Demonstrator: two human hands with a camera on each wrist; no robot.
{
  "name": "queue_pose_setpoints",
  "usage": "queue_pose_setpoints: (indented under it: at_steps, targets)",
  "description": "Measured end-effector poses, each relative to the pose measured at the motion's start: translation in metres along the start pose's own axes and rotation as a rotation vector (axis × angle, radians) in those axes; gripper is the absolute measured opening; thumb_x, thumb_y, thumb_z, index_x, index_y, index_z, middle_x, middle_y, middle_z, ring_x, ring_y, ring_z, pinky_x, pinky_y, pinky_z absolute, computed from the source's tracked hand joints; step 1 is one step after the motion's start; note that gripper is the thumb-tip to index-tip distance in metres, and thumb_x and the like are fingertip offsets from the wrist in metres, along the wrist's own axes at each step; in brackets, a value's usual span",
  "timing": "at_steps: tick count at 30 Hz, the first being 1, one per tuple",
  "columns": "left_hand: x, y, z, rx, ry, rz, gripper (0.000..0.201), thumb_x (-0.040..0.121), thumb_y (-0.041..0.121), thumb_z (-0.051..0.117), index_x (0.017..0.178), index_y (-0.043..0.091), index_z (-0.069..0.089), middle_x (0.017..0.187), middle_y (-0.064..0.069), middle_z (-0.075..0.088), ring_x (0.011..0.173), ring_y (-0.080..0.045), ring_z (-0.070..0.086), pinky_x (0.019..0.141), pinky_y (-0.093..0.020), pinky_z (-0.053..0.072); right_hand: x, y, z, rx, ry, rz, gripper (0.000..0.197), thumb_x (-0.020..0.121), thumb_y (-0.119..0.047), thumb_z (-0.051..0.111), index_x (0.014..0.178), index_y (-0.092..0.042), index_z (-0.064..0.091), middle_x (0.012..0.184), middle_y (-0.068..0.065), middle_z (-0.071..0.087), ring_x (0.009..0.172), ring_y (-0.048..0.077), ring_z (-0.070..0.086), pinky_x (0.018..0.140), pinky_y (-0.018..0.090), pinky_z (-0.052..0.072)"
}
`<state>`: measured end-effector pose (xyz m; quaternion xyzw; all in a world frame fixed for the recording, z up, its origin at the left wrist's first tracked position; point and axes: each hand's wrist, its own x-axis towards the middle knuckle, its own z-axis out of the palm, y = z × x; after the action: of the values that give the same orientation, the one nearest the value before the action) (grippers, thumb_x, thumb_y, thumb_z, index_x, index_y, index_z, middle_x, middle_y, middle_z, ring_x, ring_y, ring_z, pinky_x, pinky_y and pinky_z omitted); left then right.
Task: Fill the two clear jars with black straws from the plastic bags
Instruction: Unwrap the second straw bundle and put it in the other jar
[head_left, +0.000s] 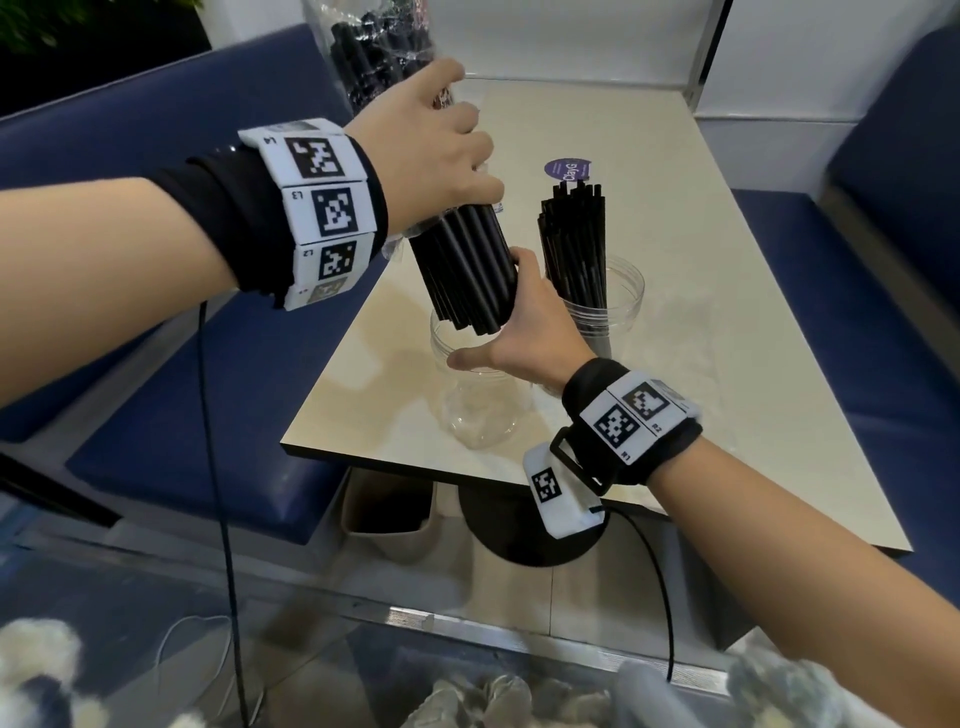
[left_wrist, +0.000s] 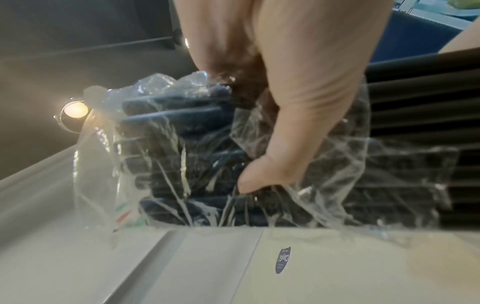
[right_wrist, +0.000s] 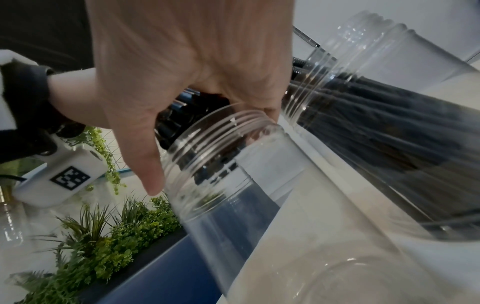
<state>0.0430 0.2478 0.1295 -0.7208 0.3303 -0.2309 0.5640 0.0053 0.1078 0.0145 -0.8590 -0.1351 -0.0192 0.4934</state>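
Note:
My left hand (head_left: 441, 140) grips a clear plastic bag (head_left: 374, 57) of black straws, held tilted above the table; its thumb (left_wrist: 262, 179) presses into the crinkled bag (left_wrist: 155, 144). A thick bundle of black straws (head_left: 462, 265) sticks out of the bag's lower end, with its tips just over the mouth of an empty clear jar (head_left: 478, 384). My right hand (head_left: 530, 317) wraps round the bundle's right side, thumb stretched out over the jar rim (right_wrist: 221, 127). A second clear jar (head_left: 602, 296) to the right stands packed with black straws (right_wrist: 389, 144).
Both jars stand on a beige table (head_left: 701, 338) bearing a round purple sticker (head_left: 569, 169). Blue bench seats flank it on the left (head_left: 208, 415) and right (head_left: 909, 260). A beige bin (head_left: 387, 514) sits under the table by its black pedestal (head_left: 519, 535). Cables hang from both wrists.

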Motion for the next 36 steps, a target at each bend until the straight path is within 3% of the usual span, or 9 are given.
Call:
queue_pose_setpoints:
  at_steps: [4,9,17,21,24,27,31,36]
  targets:
    - [-0.001,0.004,0.005,0.064,0.145,-0.033,0.043,0.084,0.001,0.023,0.097,0.029,0.054,0.079,0.005,0.058,0.081,-0.020,0.058,0.107,-0.044,0.040,-0.001,-0.001,-0.004,0.009,-0.016,0.028,0.105,0.044,-0.024,0.091,0.131,-0.016,0.033,0.111,-0.001,0.047,0.111,0.022,0.049,0.094,0.035,0.048]
    - [0.000,0.010,0.009,0.088,0.270,-0.015,0.036,0.083,0.003,0.039,0.100,0.031,0.051,0.084,0.006,0.058,0.088,-0.018,0.060,0.109,-0.044,0.038,0.001,-0.001,-0.001,-0.050,0.000,0.058,0.102,0.043,-0.032,0.090,0.128,-0.016,0.036,0.104,-0.007,0.042,0.114,0.020,0.037,0.099,0.044,0.042]
    - [0.001,0.019,0.017,0.087,0.518,-0.099,0.035,0.093,0.000,0.029,0.103,0.026,0.051,0.087,0.003,0.058,0.091,-0.020,0.060,0.109,-0.044,0.038,-0.002,0.002,0.004,-0.059,0.072,0.061,0.101,0.049,-0.032,0.087,0.131,-0.017,0.031,0.106,-0.004,0.038,0.116,0.023,0.035,0.103,0.047,0.037]
    - [-0.001,0.029,0.020,0.074,0.594,-0.124,0.031,0.093,0.000,0.033,0.104,0.024,0.050,0.093,0.001,0.061,0.097,-0.021,0.062,0.107,-0.043,0.026,0.000,0.001,0.007,-0.042,0.088,0.064,0.094,0.048,-0.030,0.087,0.125,-0.014,0.035,0.103,-0.005,0.040,0.107,0.019,0.034,0.097,0.044,0.043]
    - [-0.005,0.029,0.022,0.065,0.638,-0.131,0.028,0.094,0.003,0.036,0.105,0.024,0.050,0.095,0.001,0.062,0.100,-0.021,0.063,0.107,-0.042,0.025,0.003,-0.001,0.009,-0.056,0.090,0.052,0.089,0.045,-0.031,0.087,0.119,-0.014,0.039,0.104,-0.004,0.046,0.102,0.018,0.035,0.094,0.042,0.044]
    - [-0.007,0.029,0.023,0.057,0.653,-0.157,0.025,0.093,0.005,0.043,0.103,0.026,0.052,0.093,0.003,0.063,0.100,-0.019,0.064,0.106,-0.041,0.028,0.006,0.000,0.009,0.023,0.066,0.053,0.099,0.038,-0.034,0.090,0.120,-0.015,0.038,0.115,0.000,0.050,0.108,0.018,0.047,0.093,0.040,0.048]
    - [-0.006,0.029,0.024,0.044,0.661,-0.156,0.026,0.094,0.006,0.041,0.102,0.027,0.053,0.092,0.003,0.064,0.099,-0.018,0.065,0.106,-0.040,0.027,0.007,0.003,0.007,0.080,0.053,0.047,0.103,0.041,-0.030,0.093,0.124,-0.014,0.034,0.120,0.001,0.049,0.109,0.015,0.053,0.088,0.028,0.048]
    - [-0.008,0.029,0.028,0.028,0.658,-0.141,0.032,0.096,0.003,0.032,0.103,0.026,0.052,0.094,0.003,0.064,0.102,-0.018,0.064,0.107,-0.040,0.023,0.008,0.005,0.008,0.023,0.026,0.071,0.115,0.045,-0.040,0.090,0.136,-0.018,0.024,0.118,0.000,0.040,0.123,0.021,0.035,0.103,0.038,0.039]
